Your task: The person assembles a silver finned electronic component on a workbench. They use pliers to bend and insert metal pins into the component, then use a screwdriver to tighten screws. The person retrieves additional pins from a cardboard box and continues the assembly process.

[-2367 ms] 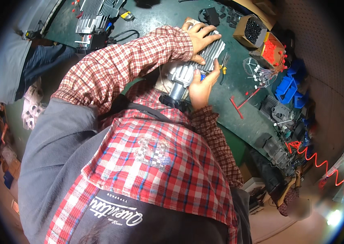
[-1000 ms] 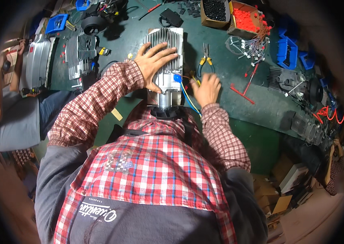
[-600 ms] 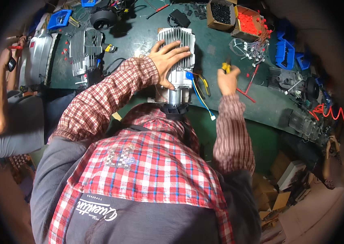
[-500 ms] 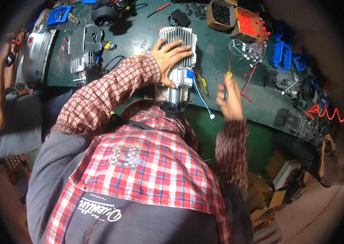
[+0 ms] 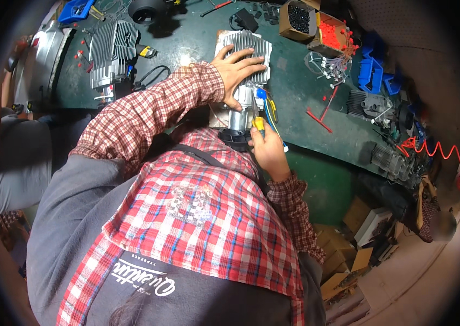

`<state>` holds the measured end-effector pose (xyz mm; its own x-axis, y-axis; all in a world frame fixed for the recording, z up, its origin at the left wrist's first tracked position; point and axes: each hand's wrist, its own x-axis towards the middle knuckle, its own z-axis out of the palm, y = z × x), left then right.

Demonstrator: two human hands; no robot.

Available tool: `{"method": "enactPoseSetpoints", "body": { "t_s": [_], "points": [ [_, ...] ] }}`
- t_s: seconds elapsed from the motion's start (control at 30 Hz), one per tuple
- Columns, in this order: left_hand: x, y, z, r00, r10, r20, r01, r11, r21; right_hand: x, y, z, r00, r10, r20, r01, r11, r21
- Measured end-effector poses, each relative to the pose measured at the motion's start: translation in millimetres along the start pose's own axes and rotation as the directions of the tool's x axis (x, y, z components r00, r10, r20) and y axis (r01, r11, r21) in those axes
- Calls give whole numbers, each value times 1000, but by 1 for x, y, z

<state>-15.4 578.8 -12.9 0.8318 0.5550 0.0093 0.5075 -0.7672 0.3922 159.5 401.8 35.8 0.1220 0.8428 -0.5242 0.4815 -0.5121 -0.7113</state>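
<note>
Pliers (image 5: 259, 124) with yellow handles are sitting in the right hand (image 5: 271, 150), just right of the frame's centre, its fingers wrapping them in a narrow hold. Their nose is pointing up toward the lower end of the finned metal housing (image 5: 249, 42), which is lying on the green bench (image 5: 301, 65) at the upper middle of the frame; whether the tips are touching anything is too small to tell. The left hand (image 5: 234, 71) is spreading wide and flat across the ribs, holding no tool. Working well here is probably calling for steady, even pressure from that palm, so the housing is not rocking while the tool is bearing on it. The blue round piece (image 5: 261, 93) and the coloured wires (image 5: 273, 112) are hanging close beside the nose, so careful work is likely meaning keeping the tips clear of their insulation, aiming by sight, and squeezing gently rather than levering against the bare metal cylinder (image 5: 236, 121) below.
</note>
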Motion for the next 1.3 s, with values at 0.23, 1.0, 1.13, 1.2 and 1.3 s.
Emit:
{"method": "enactPoseSetpoints", "body": {
  "t_s": [0.23,1.0,1.13,1.2,1.3],
  "points": [
    [2,2,4,999,7,-32,-7,1000,8,2,-13,0,989,-142,-42,127,961,-247],
    [5,4,13,996,46,-75,-42,997,60,13,-59,34,992,30,-124,-51,984,-168],
    [4,1,16,998,43,-53,-41,998,41,3,-64,18,996,44,-81,-79,861,-502],
    [5,-1,14,999,15,-29,-14,999,32,5,-65,-3,999,15,-43,-39,760,-649],
    [6,-3,18,999,27,-32,-25,999,41,-2,-57,-13,970,-234,-56,49,422,-905]
  ]
}}
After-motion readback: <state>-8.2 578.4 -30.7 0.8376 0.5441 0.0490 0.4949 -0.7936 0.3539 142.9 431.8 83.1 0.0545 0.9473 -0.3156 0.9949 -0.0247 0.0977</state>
